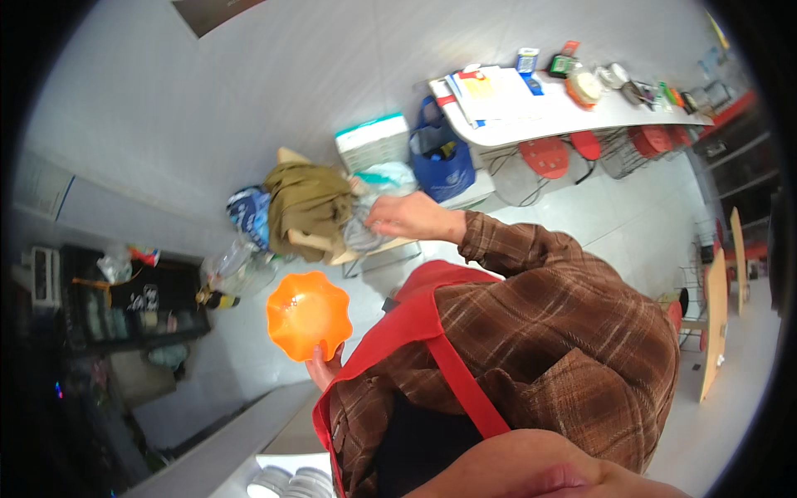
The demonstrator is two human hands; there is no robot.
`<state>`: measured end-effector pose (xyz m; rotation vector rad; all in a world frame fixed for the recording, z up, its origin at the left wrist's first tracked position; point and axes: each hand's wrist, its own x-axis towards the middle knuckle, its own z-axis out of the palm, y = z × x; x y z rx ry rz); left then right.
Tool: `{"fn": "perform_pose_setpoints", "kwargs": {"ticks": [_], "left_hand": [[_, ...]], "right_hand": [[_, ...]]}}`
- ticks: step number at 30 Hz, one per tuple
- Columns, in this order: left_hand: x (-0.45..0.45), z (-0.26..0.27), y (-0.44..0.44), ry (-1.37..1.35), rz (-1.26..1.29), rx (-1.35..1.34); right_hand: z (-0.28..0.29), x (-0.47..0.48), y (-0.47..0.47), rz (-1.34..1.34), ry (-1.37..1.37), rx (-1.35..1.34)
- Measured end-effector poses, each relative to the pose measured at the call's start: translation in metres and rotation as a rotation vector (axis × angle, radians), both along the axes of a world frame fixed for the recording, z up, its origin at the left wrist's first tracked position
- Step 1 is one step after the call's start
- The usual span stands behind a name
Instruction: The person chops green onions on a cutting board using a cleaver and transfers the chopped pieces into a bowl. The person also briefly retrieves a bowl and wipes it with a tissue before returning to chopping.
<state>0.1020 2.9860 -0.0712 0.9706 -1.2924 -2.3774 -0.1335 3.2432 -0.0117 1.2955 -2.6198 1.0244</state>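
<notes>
A glossy orange plastic bowl with a scalloped rim (308, 314) is held at its lower edge by my left hand (324, 368), the thumb over the rim. The inside of the bowl faces the camera, and only bright glints show in it. Above and to the right in the picture, my right hand (408, 216) is raised with loosely curled fingers. Its fingertips overlap the view of a grey cloth (360, 231) on a wooden chair; contact cannot be told. A red apron (405, 317) covers the front of my brown plaid shirt (535, 311).
An olive garment (311, 199) lies over the chair, beside a blue bag (443, 165). Papers and containers stand on a white table (510, 131) with red stools (545, 157) under it. A dark rack (81, 299) is at left. Stacked white lids or dishes (308, 482) are at the bottom.
</notes>
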Motion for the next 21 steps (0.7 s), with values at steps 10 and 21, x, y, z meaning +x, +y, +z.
{"fn": "perform_pose_setpoints", "kwargs": {"ticks": [10,21], "left_hand": [[-0.044,-0.007,0.099,0.078,-0.163,0.088],[-0.120,-0.009,0.280,0.105,0.090,0.137]], "right_hand": [[0.063,-0.097,0.283,-0.778,-0.492,-0.999],[0.217,-0.359,0.595,-0.608,-0.126,-1.452]]}}
